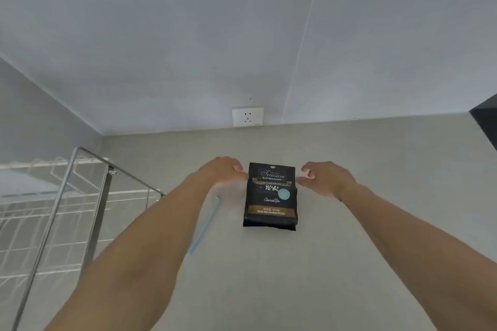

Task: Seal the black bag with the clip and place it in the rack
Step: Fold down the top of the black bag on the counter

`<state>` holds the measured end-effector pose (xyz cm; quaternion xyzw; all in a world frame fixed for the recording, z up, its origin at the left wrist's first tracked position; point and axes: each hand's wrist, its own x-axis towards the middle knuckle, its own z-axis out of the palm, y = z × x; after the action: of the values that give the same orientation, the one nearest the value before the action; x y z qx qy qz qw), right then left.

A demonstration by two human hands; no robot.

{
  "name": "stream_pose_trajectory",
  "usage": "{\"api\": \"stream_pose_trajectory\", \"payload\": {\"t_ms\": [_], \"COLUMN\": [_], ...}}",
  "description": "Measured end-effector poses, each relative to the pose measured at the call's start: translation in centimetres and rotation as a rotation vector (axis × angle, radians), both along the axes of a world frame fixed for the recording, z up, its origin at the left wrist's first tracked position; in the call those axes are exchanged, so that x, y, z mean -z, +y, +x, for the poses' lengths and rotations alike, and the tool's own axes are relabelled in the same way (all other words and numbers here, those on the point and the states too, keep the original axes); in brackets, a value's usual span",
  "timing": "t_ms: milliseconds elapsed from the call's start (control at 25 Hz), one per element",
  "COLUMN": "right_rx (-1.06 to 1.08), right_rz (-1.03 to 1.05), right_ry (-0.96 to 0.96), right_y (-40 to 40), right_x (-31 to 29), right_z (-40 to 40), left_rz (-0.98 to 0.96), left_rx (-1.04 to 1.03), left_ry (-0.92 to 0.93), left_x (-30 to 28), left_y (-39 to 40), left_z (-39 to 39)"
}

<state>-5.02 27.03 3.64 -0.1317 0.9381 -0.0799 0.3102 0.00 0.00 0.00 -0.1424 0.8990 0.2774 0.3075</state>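
- Grey walls and a pale bench (pixel 349 223) framed the work, a socket (pixel 247 116) on the wall behind.
- Left hand (pixel 222 170) fingers (pixel 238 168) curled at the black bag (pixel 271 196)'s upper left edge; right hand (pixel 326 177) fingers lay loosely parted at the upper right, neither clearly pinching.
- Flattening and folding the top evenly would likely help sealing.
- Pale blue clip (pixel 205 223) lay left of the bag.
- Wire rack (pixel 67 196) stood further left.
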Motion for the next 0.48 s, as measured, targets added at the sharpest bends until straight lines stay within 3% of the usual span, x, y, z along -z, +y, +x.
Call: {"api": "stream_pose_trajectory", "payload": {"t_ms": [160, 280, 480], "right_rx": [0.087, 0.179, 0.469], "right_rz": [-0.093, -0.197, -0.535], "right_ry": [-0.194, -0.204, -0.262], "right_y": [-1.7, -1.6, -1.0], "right_x": [0.4, 1.1, 0.9], "right_z": [-1.1, -1.1, 0.9], "left_rz": [0.023, 0.041, 0.156], "left_rx": [0.046, 0.06, -0.128], "left_ry": [-0.048, 0.004, 0.12], "left_x": [0.0, 0.1, -1.3], "left_y": [0.7, 1.6, 2.8], "left_z": [-1.3, -1.0, 1.4]}}
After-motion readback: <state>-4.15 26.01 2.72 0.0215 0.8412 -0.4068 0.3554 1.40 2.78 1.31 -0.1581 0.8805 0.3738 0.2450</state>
